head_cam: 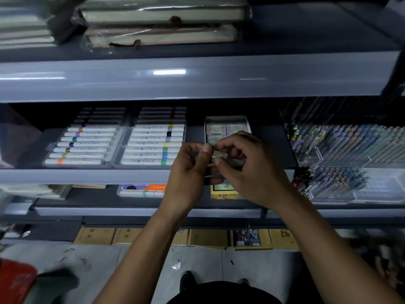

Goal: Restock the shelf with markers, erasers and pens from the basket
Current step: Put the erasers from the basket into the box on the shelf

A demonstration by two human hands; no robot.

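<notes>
Both hands meet in front of the middle shelf (pixel 87 175). My left hand (pixel 189 170) and my right hand (pixel 247 165) together pinch a small wrapped item (pixel 215 155), likely an eraser pack, largely hidden by the fingers. Just behind them a white box of wrapped erasers (pixel 228 128) sits on the shelf. Left of it lie two clear trays of white markers with coloured bands (pixel 87 143) (pixel 153 143). Racks of pens (pixel 341 145) fill the right side of the shelf. A red basket (pixel 15 279) shows blurred at the bottom left.
An upper shelf (pixel 197 80) overhangs, carrying wrapped notebooks (pixel 162 25). Below the middle shelf lie a marker set (pixel 142 189) and a yellow box (pixel 223 191). Cardboard boxes (pixel 153 236) line the floor under the shelving. My shoe (pixel 188 281) stands on the grey floor.
</notes>
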